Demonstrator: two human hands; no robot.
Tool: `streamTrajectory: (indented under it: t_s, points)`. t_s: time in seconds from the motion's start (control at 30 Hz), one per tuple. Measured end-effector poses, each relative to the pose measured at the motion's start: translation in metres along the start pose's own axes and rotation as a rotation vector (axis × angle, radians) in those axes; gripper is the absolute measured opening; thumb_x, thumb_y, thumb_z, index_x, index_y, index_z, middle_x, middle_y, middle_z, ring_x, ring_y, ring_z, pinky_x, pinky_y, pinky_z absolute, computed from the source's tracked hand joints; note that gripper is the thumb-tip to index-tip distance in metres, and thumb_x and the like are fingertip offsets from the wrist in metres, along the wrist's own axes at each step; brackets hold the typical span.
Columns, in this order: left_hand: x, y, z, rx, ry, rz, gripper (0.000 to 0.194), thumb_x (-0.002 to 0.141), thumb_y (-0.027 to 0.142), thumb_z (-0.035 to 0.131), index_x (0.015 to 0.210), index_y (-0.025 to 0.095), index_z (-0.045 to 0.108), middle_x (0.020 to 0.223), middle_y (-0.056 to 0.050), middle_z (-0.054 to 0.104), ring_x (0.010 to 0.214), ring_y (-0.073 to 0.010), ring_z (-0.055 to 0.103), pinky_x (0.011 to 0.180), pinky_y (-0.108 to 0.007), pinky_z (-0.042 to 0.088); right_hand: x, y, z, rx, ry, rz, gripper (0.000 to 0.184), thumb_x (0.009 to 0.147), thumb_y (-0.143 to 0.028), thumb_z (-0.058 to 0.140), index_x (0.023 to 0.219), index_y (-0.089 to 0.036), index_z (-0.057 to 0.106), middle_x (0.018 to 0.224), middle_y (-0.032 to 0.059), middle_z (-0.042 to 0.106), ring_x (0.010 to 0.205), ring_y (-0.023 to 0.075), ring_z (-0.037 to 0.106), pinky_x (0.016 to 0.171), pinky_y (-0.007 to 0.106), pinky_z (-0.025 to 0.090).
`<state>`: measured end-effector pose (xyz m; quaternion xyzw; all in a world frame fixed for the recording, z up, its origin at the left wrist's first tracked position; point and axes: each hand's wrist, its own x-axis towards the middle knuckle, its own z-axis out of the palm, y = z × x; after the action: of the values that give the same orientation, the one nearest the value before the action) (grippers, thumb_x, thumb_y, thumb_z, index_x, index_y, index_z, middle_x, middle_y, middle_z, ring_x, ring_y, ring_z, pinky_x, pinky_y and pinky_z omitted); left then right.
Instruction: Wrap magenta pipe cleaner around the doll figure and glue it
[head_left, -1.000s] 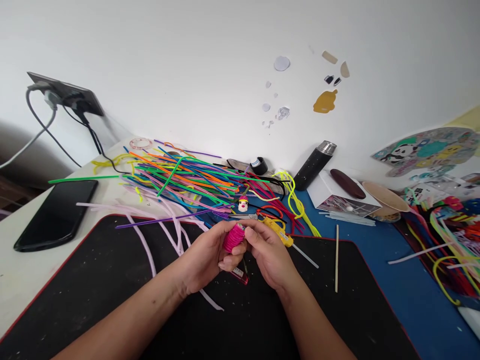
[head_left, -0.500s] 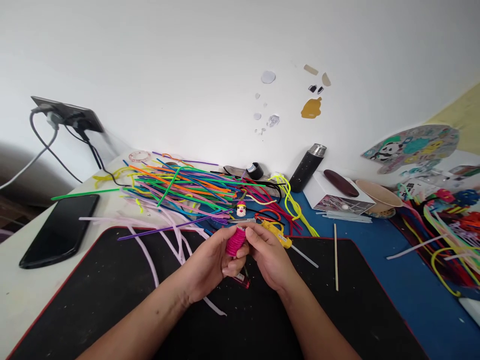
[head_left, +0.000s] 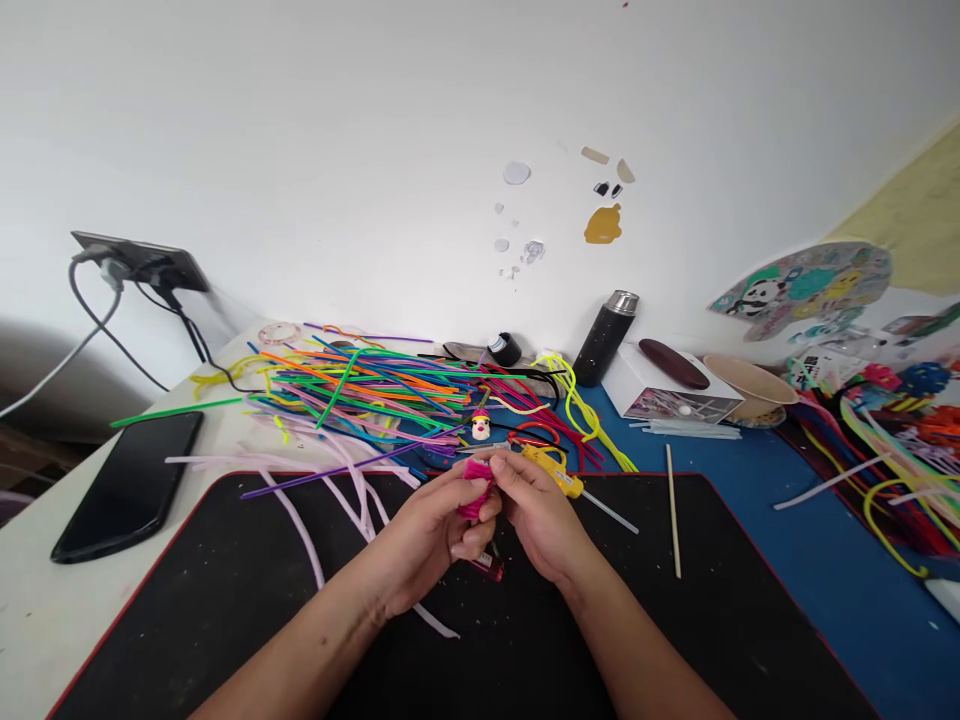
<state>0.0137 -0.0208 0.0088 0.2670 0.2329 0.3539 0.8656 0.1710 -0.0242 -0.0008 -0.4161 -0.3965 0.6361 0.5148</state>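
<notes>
A magenta fuzzy coil (head_left: 474, 487), apparently pipe cleaner wound in tight ridges, is held above the black mat (head_left: 465, 680). My left hand (head_left: 442, 525) is closed around it, with the thumb across its side. At its upper right end, the thumb and fingers of my right hand (head_left: 536, 505) pinch it; fingers hide exactly what they grip. Below my hands lies a small red object (head_left: 489, 567), partly covered. Behind them are a yellow glue gun (head_left: 553, 470) and a small white-faced figure (head_left: 481, 426).
Bundled coloured pipe cleaners (head_left: 367, 385) lie along the wall, with lilac ones (head_left: 296, 515) on the mat. A phone (head_left: 127, 490) is at left. To the right are a pale stick (head_left: 673, 510), a black thermos (head_left: 606, 340), a white box (head_left: 675, 390) and more pipe cleaners (head_left: 900, 470).
My left thumb has moved onto the side of the magenta coil, covering more of it. The whole view has shifted slightly; both hands stay together over the mat.
</notes>
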Motion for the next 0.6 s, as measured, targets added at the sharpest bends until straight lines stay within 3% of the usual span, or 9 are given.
streamTrajectory:
  t_s: [0.33, 0.6]
  points:
    - [-0.0041, 0.0019, 0.0037, 0.018, 0.037, -0.019, 0.046, 0.078, 0.023, 0.082, 0.120, 0.018, 0.065, 0.078, 0.002, 0.052, 0.057, -0.0072, 0.038, 0.055, -0.025, 0.019, -0.0013, -0.0019, 0.0002, 0.063, -0.032, 0.043, 0.039, 0.086, -0.057, 0.086, 0.100, -0.020, 0.083, 0.098, 0.0067, 0.080, 0.085, 0.0205, 0.071, 0.077, 0.031, 0.055]
    - [-0.0027, 0.0024, -0.0014, 0.044, 0.022, -0.005, 0.023, 0.082, 0.025, 0.081, 0.100, 0.016, 0.071, 0.083, -0.002, 0.059, 0.059, -0.0086, 0.047, 0.054, -0.024, 0.029, 0.0012, 0.0030, -0.0025, 0.102, -0.035, 0.066, 0.039, 0.084, -0.055, 0.089, 0.098, -0.019, 0.081, 0.076, 0.0003, 0.070, 0.058, 0.0119, 0.058, 0.061, 0.026, 0.052]
